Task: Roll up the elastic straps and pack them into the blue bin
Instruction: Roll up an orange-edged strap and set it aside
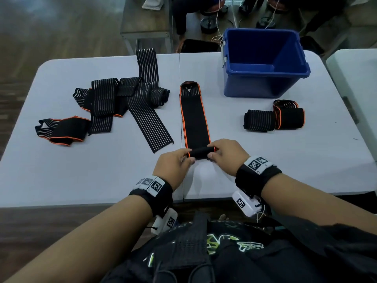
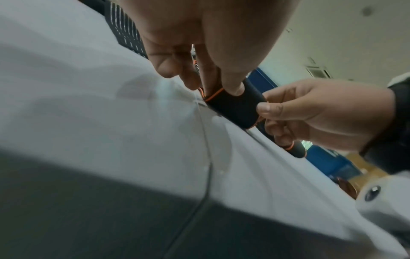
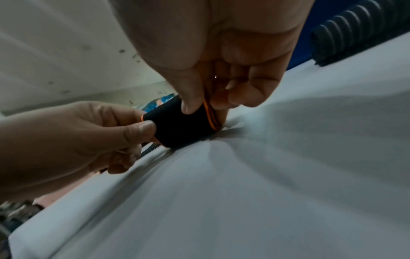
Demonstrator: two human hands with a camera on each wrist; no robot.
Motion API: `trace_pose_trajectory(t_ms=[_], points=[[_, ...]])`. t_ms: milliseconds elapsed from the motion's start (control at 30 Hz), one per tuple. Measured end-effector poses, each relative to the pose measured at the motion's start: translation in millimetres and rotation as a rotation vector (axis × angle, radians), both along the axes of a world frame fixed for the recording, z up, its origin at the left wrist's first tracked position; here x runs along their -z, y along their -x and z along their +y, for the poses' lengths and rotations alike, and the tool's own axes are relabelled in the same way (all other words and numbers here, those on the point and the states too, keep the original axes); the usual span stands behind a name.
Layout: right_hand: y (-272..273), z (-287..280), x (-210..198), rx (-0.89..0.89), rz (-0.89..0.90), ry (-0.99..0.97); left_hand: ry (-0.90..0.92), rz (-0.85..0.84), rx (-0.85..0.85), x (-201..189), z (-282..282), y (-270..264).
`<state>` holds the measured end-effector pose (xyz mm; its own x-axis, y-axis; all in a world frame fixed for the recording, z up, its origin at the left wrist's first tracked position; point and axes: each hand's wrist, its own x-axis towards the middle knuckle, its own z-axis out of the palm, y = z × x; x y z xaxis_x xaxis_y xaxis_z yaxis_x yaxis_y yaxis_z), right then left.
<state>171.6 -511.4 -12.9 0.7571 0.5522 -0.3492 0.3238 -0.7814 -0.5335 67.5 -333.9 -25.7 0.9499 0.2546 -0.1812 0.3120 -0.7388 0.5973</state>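
A black elastic strap with orange edges (image 1: 194,117) lies flat down the middle of the white table (image 1: 102,170), its near end wound into a small roll (image 1: 201,153) (image 2: 235,106) (image 3: 179,124). My left hand (image 1: 175,166) (image 2: 199,43) (image 3: 73,136) pinches the roll's left end. My right hand (image 1: 226,154) (image 3: 221,52) (image 2: 315,112) pinches its right end. The blue bin (image 1: 265,62) stands at the back right and looks empty. Two finished rolls (image 1: 274,117) lie in front of it.
A tangled heap of several unrolled black striped straps (image 1: 122,103) covers the table's left half. Another white table (image 1: 355,78) adjoins on the right. Beyond the far edge are a grey bench (image 1: 146,23), cables and seated people's legs (image 1: 183,13).
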Motion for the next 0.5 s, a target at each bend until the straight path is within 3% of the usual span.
trace_pose_trajectory(t_ms=[333, 500], points=[[2, 18, 15, 0.416, 0.203, -0.158, 0.200, 0.040, -0.293, 2, 6, -20], [4, 19, 13, 0.363, 0.147, -0.151, 0.276, 0.016, -0.314, -1, 4, -20]])
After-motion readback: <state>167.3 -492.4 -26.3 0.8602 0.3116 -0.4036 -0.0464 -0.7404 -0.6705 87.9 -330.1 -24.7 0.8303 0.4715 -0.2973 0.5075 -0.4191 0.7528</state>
